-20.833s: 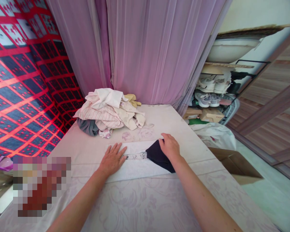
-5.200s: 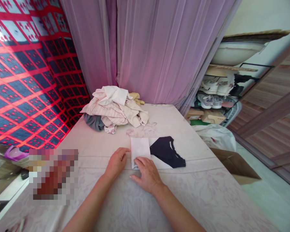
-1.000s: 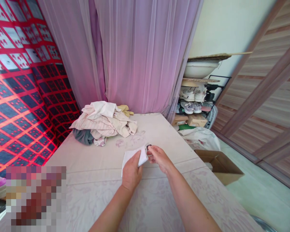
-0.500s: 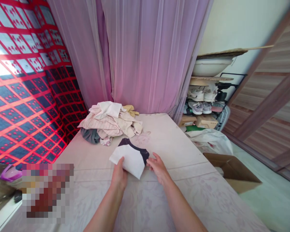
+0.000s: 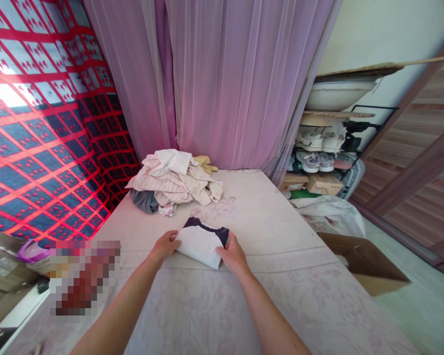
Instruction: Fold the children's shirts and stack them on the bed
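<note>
A small folded white garment lies on the pale floral bed cover, resting on top of a dark navy garment whose edge shows behind it. My left hand grips the white piece's left edge with curled fingers. My right hand presses down on its right corner, fingers bent over the cloth. Both forearms reach in from the bottom of the view.
A heap of unfolded light clothes sits at the far end by the purple curtain. A cardboard box and a white plastic bag lie on the floor to the right, before a shoe rack. A red-patterned hanging stands left.
Half a second ago my left hand held the white piece lifted above the dark garment. Now it lies flat on the dark garment with both hands on its edges.
</note>
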`<state>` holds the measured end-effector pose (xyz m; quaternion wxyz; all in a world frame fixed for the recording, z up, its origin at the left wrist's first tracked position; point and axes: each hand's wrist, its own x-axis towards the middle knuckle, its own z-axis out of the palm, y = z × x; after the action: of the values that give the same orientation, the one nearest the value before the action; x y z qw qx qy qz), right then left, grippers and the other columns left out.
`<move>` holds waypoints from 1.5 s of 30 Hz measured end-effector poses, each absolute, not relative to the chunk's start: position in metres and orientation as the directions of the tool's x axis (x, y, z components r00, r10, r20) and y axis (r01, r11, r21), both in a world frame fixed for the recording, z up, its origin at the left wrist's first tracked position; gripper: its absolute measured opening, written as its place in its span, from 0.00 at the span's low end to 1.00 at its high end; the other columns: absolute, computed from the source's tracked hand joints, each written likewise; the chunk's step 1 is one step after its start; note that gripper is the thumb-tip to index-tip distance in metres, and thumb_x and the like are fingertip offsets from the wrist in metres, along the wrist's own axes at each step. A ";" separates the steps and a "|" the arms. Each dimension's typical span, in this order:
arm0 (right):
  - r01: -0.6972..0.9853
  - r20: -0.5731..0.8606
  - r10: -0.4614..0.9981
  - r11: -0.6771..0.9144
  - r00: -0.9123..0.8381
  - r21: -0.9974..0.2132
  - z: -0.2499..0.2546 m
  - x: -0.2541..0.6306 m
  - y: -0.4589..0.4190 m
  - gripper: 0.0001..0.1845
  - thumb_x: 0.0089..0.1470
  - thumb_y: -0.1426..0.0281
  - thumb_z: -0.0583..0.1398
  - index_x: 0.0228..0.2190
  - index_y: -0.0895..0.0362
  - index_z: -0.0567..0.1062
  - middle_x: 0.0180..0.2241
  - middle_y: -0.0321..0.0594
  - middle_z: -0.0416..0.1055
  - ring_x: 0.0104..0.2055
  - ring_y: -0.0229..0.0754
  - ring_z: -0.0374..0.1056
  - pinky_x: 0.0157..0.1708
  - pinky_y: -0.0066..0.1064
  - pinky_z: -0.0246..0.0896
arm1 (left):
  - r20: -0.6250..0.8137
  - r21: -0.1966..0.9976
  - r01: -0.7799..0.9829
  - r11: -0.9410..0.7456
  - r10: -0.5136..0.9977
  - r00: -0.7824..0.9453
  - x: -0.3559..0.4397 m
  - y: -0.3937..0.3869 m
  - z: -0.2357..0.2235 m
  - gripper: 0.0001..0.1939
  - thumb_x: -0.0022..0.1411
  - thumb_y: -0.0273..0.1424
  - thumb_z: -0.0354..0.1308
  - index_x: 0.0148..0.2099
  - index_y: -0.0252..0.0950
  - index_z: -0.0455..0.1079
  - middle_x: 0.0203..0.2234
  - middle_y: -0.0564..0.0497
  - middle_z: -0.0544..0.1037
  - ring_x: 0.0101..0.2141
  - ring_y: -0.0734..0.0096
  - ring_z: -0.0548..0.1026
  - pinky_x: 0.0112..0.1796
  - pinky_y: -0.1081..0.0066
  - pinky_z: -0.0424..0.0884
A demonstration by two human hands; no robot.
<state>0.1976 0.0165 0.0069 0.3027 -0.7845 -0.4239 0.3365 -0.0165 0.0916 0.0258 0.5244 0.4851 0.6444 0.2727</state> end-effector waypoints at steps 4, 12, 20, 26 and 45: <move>0.594 -0.167 0.894 -0.406 0.416 -0.695 0.029 0.221 0.022 0.38 0.47 0.70 0.55 0.60 0.58 0.52 0.33 0.37 0.75 0.35 0.42 0.71 0.34 0.29 0.59 | -0.372 0.889 0.324 0.324 0.923 0.098 -0.003 0.067 0.014 0.30 0.49 0.25 0.58 0.56 0.38 0.61 0.43 0.45 0.77 0.37 0.66 0.76 0.33 0.70 0.73; 0.916 0.143 0.957 -0.188 0.253 -0.355 0.028 0.237 0.011 0.25 0.57 0.66 0.50 0.56 0.56 0.62 0.58 0.47 0.61 0.59 0.46 0.56 0.54 0.39 0.51 | 0.199 0.407 0.854 -0.323 0.944 0.262 0.017 0.044 0.008 0.26 0.55 0.26 0.52 0.58 0.36 0.63 0.58 0.39 0.62 0.57 0.53 0.62 0.53 0.54 0.61; 0.957 0.009 1.000 0.027 -0.026 -0.288 0.003 0.200 0.020 0.28 0.61 0.59 0.45 0.60 0.53 0.57 0.65 0.41 0.47 0.66 0.47 0.40 0.62 0.50 0.31 | 0.257 0.211 0.833 -0.511 0.852 0.457 0.052 0.054 -0.020 0.26 0.65 0.38 0.43 0.62 0.34 0.59 0.61 0.41 0.60 0.61 0.53 0.55 0.57 0.51 0.56; 0.953 0.013 0.998 0.069 -0.068 -0.297 -0.007 0.209 0.018 0.28 0.61 0.57 0.45 0.60 0.50 0.58 0.65 0.39 0.46 0.66 0.48 0.39 0.61 0.52 0.32 | 0.268 0.201 0.841 -0.502 0.854 0.446 0.041 0.050 -0.032 0.27 0.65 0.41 0.43 0.63 0.35 0.58 0.61 0.43 0.60 0.61 0.53 0.55 0.57 0.51 0.55; 0.872 0.483 0.816 -0.052 0.318 -0.487 -0.048 0.255 -0.016 0.18 0.57 0.64 0.49 0.35 0.58 0.76 0.47 0.50 0.71 0.51 0.49 0.64 0.53 0.42 0.57 | 0.191 0.469 0.840 -0.273 0.960 0.205 -0.031 0.045 -0.023 0.14 0.61 0.39 0.49 0.36 0.40 0.75 0.51 0.45 0.73 0.57 0.52 0.62 0.55 0.48 0.57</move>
<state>0.2545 -0.0160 -0.0480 0.3669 -0.7241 -0.5827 -0.0382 -0.0305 0.0453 -0.0229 0.1322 0.7649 0.5883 0.2265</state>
